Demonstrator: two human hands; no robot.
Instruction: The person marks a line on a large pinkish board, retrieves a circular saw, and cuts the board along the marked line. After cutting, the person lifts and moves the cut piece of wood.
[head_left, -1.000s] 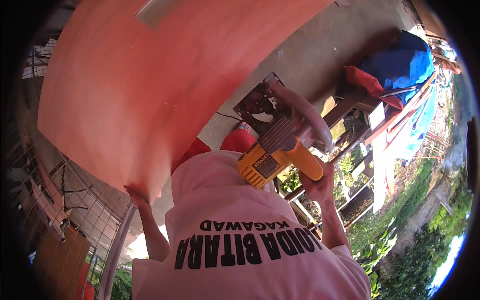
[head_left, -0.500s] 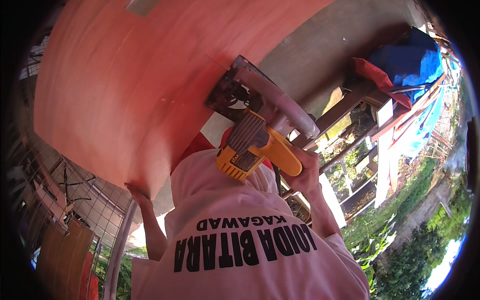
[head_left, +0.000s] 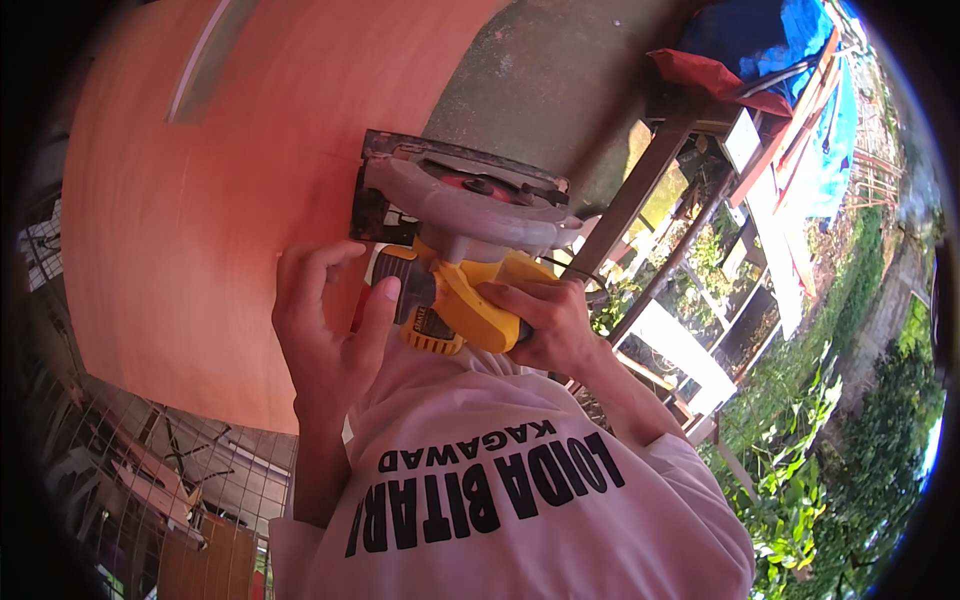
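Note:
A yellow and black circular saw (head_left: 465,300) with a grey blade guard sits at the right edge of a large reddish plywood sheet (head_left: 190,270). Its dark base plate overlaps the sheet's edge on the left. My right hand (head_left: 555,325) wraps round the saw's yellow rear handle. Raised beside the saw's motor end, my left hand (head_left: 330,325) has its thumb and fingers apart with nothing between them. Whether its fingertips touch the saw cannot be made out. Shadow hides part of the blade under the guard.
A pale strip (head_left: 200,60) lies on the sheet's far part. Grey concrete floor (head_left: 540,75) spreads beyond the saw. Wooden frames (head_left: 650,190) and a blue tarp (head_left: 790,40) stand at right. Wire mesh (head_left: 170,450) borders the lower left, and green plants (head_left: 800,470) grow at lower right.
My left hand has let go of the sheet's near edge and come up beside the saw. The saw has turned in my right hand and shifted left in view.

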